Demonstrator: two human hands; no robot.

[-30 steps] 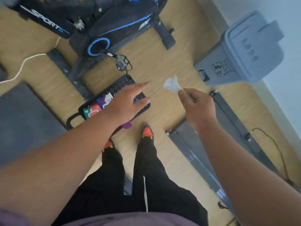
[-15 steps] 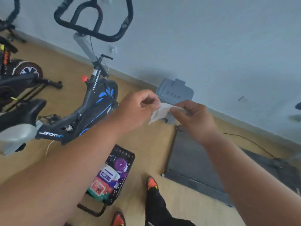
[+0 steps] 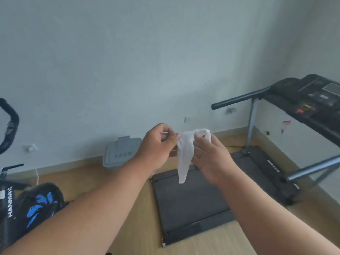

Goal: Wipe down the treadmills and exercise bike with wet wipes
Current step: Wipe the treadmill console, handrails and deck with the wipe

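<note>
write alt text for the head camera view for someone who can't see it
Two bare hands, left hand and right hand, pinch a white wet wipe between them, its end hanging down. Below lie a flat treadmill and wooden floor, a grey bin by the wall.

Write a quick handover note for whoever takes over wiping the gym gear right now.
Left hand and right hand both pinch one white wipe, held up in the air, its tail hanging down.
Flat treadmill lies on the floor just ahead; second treadmill to the right; bike at left.
Done: wipe in hand.
Left: the wipe touches no machine yet; wipe all three.
</note>
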